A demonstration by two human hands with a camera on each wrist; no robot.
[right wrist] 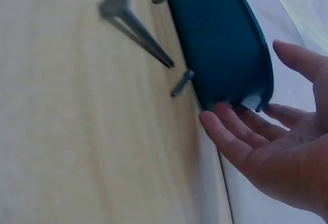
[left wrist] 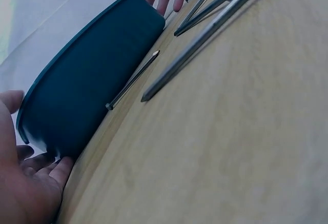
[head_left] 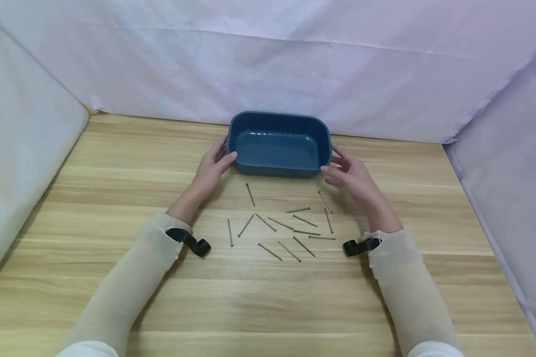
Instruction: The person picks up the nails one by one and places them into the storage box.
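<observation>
An empty dark blue rectangular tray [head_left: 279,148] stands on the wooden table [head_left: 116,277] toward the back. My left hand [head_left: 214,166] lies against its left end, thumb on the near corner and fingers relaxed along the end wall. In the left wrist view those fingers [left wrist: 48,170] sit at the tray's [left wrist: 92,90] base. My right hand [head_left: 350,173] is at the tray's right end with fingers nearly straight. Its fingertips [right wrist: 215,121] reach the tray's [right wrist: 220,34] lower corner. Several steel nails [head_left: 290,225] lie scattered on the wood in front of the tray, between my forearms.
White cloth [head_left: 295,59] hangs behind the table and along both sides. A black camera mount sits at each wrist [head_left: 192,241] [head_left: 359,245]. One nail [left wrist: 133,80] lies close against the tray's front wall, and another nail [right wrist: 182,83] lies near its right corner.
</observation>
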